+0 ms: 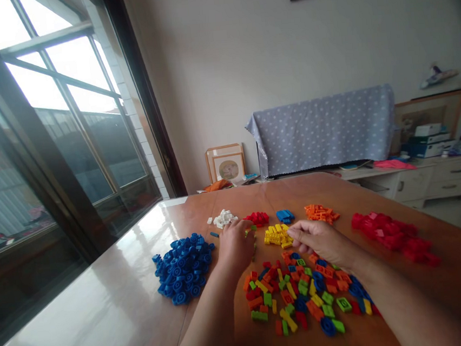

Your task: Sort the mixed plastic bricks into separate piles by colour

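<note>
My left hand [236,244] is bent over the tabletop between the blue pile and the yellow pile. Its fingers curl downward, and small green bricks [254,228] show beside the fingertips. Whatever those fingers hold is hidden. My right hand [316,238] is at the right edge of a pile of yellow bricks [277,236], thumb and forefinger pinched together. I cannot make out what is in the pinch. Below and between both hands spreads a mixed heap of toy building bricks [303,291] in orange, green, yellow, red and blue.
Round blue bricks [182,267] are heaped at left. White bricks [225,218], small red bricks [256,219], blue bricks [285,216] and orange bricks [321,213] lie behind the hands. A long red pile [393,236] sits right on the brown table [117,309].
</note>
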{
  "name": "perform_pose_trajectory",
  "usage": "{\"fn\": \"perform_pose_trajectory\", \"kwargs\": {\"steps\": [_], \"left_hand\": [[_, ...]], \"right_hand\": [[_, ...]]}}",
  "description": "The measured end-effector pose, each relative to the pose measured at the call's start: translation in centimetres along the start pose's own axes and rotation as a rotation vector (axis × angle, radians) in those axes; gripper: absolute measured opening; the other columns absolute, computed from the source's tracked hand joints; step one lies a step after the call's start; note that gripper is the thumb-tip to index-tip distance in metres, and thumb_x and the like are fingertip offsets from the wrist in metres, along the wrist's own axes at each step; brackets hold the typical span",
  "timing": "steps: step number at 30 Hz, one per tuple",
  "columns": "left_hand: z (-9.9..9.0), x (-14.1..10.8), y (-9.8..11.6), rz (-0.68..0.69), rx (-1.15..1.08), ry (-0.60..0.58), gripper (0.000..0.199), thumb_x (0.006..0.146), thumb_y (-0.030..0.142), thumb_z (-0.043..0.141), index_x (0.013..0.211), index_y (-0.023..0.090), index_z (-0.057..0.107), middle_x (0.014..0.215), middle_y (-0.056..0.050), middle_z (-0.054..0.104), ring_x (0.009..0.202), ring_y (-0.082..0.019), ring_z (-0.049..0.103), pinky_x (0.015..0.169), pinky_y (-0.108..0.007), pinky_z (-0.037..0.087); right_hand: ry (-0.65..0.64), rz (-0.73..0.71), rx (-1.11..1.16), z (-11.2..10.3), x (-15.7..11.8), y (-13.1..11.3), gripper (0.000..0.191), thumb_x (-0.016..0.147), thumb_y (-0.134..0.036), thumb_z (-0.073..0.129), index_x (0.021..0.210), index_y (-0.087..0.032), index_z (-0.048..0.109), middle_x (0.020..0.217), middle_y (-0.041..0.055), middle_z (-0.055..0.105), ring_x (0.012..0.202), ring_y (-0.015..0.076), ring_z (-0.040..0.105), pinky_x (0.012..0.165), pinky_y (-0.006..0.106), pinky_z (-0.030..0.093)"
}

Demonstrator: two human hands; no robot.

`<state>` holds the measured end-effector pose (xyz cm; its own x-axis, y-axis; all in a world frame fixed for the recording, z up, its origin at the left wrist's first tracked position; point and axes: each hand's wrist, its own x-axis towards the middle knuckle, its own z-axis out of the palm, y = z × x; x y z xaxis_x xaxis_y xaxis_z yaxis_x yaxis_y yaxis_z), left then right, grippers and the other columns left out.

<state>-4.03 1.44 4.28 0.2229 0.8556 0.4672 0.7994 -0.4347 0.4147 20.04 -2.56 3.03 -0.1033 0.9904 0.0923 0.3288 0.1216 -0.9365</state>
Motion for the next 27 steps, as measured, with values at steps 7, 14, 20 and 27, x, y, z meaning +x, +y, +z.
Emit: {"fn": "perform_pose_trajectory", "kwargs": {"steps": [7, 14, 20, 27], "left_hand": [[-0.1, 0.5, -3.0, -0.264, 0.202, -0.043, 0.029, 0.086, 0.036, 0.057, 0.110, 0.032, 0.073, 0.125, -0.005, 0.065, 0.120, -0.032, 0.050, 0.101, -0.046, 0.038], [0.2, 0.5, -3.4, -0.267, 0.210, -0.046, 0.033, 0.087, 0.036, 0.055, 0.113, 0.030, 0.073, 0.129, -0.009, 0.064, 0.126, -0.036, 0.045, 0.101, -0.050, 0.036], [0.0, 0.4, -2.8, -0.231, 0.176, 0.004, 0.029, 0.086, 0.031, 0.054, 0.107, 0.030, 0.074, 0.122, -0.009, 0.067, 0.122, -0.035, 0.048, 0.099, -0.049, 0.036], [0.1, 0.4, -1.1, -0.119, 0.067, 0.031, 0.026, 0.085, 0.027, 0.055, 0.100, 0.028, 0.075, 0.116, -0.009, 0.069, 0.115, -0.032, 0.053, 0.102, -0.046, 0.036]], "right_hand": [[0.052, -0.020, 0.013, -0.4, 0.1, 0.0, 0.047, 0.083, -0.062, 0.060, 0.093, -0.017, 0.067, 0.078, 0.0026, 0.068, 0.065, 0.0145, 0.061, 0.062, 0.026, 0.045], [0.117, -0.025, 0.028, -0.8, 0.0, -0.3, 0.046, 0.080, -0.060, 0.062, 0.095, -0.017, 0.068, 0.077, 0.0030, 0.069, 0.064, 0.0150, 0.059, 0.063, 0.027, 0.047], [0.177, -0.010, 0.042, -1.2, 0.1, -0.1, 0.045, 0.080, -0.059, 0.062, 0.098, -0.018, 0.069, 0.077, 0.0035, 0.068, 0.066, 0.0161, 0.061, 0.064, 0.028, 0.048], [0.260, 0.001, 0.055, -1.5, 0.4, 0.3, 0.034, 0.084, -0.047, 0.059, 0.098, -0.018, 0.069, 0.078, 0.0031, 0.068, 0.067, 0.0143, 0.060, 0.065, 0.026, 0.047]]}}
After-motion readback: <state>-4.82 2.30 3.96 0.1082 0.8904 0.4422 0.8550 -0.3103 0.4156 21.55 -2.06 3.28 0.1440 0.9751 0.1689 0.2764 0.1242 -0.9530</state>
